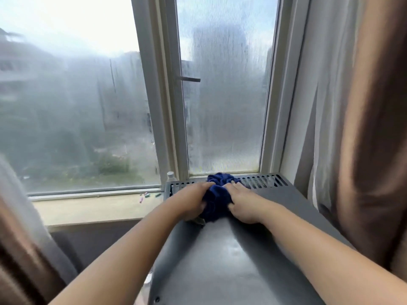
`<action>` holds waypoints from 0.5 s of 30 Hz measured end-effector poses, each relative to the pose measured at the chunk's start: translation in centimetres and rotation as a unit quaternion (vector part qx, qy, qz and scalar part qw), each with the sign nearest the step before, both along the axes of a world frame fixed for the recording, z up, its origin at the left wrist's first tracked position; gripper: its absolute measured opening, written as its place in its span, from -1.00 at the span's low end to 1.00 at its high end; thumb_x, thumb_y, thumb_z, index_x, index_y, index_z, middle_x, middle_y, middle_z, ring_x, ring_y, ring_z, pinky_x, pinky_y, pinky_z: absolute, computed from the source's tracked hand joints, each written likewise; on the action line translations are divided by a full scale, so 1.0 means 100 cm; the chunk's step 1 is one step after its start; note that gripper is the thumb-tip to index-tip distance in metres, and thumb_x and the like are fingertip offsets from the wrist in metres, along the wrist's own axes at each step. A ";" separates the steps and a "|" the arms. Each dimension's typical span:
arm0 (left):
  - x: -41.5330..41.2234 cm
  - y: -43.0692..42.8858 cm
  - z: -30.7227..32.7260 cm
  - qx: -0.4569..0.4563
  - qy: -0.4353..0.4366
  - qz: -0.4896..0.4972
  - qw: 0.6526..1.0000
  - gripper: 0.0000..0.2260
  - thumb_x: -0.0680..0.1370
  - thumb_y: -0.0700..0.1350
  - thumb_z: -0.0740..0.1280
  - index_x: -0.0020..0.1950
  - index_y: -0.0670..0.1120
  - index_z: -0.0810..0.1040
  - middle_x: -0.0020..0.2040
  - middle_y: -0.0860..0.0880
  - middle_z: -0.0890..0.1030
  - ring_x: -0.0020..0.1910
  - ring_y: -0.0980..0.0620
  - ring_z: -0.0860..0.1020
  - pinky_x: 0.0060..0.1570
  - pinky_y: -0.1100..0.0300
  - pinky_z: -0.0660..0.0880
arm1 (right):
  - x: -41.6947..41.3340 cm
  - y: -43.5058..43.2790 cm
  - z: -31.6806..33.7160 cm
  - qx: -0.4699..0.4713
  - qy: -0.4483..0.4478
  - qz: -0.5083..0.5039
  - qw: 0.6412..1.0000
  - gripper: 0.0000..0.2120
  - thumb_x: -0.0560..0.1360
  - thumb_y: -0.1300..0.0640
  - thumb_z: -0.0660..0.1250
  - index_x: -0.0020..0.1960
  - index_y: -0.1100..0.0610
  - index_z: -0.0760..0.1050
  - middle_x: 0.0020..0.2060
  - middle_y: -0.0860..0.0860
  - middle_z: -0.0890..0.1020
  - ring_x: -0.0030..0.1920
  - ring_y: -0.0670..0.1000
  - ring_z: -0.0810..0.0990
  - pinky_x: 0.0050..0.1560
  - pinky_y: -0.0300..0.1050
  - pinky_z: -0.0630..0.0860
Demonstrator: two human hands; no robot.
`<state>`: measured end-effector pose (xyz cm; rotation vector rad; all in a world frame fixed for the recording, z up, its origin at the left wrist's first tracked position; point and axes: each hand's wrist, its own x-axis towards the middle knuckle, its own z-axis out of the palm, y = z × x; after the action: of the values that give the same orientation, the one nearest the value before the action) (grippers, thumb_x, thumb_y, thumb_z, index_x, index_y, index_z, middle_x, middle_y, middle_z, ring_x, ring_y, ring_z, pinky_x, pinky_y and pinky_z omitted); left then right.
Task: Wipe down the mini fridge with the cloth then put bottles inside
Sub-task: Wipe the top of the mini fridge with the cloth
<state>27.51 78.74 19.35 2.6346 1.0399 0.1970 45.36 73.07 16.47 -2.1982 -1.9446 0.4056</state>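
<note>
Both hands meet on top of the mini fridge (253,249), toward its back edge, with the cloth (217,194) bunched between them. The left hand (193,200) grips the cloth's left side, fingers curled over the folds and thumb tucked in below. The right hand (244,204) grips its right side, fingers bent onto the fabric. The cloth is dark blue and crumpled into a lump on the fridge's grey top. Its far end lies over the slotted vent grille (259,181) along the fridge's back edge. Both forearms stretch across the fridge's top and cover part of it.

Just behind the fridge's back left corner, the white cap and clear neck of a bottle (170,175) rise above the top; the fridge hides the rest. Left of the fridge runs a pale sill (88,208), with a few small coloured bits (146,195) lying on it near that corner, too small to identify. Behind the fridge stands the window (226,106), its glass misted and streaked, with a handle (190,79) on the frame above. A brown curtain (363,128) with a white lining hangs close along the fridge's right side. Another curtain hangs well to the fridge's left.
</note>
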 end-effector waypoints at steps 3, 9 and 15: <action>-0.053 0.014 -0.003 -0.014 -0.032 0.026 0.999 -0.51 0.41 -0.30 0.22 0.32 -0.01 0.52 0.24 -0.04 0.63 0.21 -0.07 0.58 0.16 0.21 0.48 | -0.052 0.020 0.000 0.003 0.005 0.025 1.000 -0.47 0.64 0.14 0.20 0.58 0.13 0.17 0.62 0.19 0.17 0.66 0.18 0.06 0.64 0.07 0.06; -0.112 0.011 -0.010 -0.026 -0.079 0.054 0.995 -0.41 0.47 -0.39 0.20 0.49 -0.04 0.42 0.29 -0.14 0.60 0.22 -0.23 0.58 0.13 0.11 0.48 | -0.110 0.034 0.001 0.006 0.028 0.015 0.999 -0.54 0.60 0.16 0.21 0.50 0.12 0.28 0.50 0.16 0.34 0.57 0.17 0.23 0.57 0.04 0.17; -0.126 0.013 -0.026 -0.010 -0.114 -0.002 0.993 -0.38 0.40 -0.34 0.25 0.45 0.00 0.47 0.39 0.01 0.54 0.37 0.03 0.47 0.20 0.55 0.24 | -0.121 0.006 -0.003 0.025 0.043 0.001 0.999 -0.55 0.56 0.16 0.23 0.44 0.06 0.34 0.40 0.10 0.42 0.46 0.13 0.37 0.52 0.04 0.29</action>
<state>14.90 80.05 16.77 2.5241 0.9549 0.4716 33.28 73.71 16.17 -2.1135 -1.8910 0.4402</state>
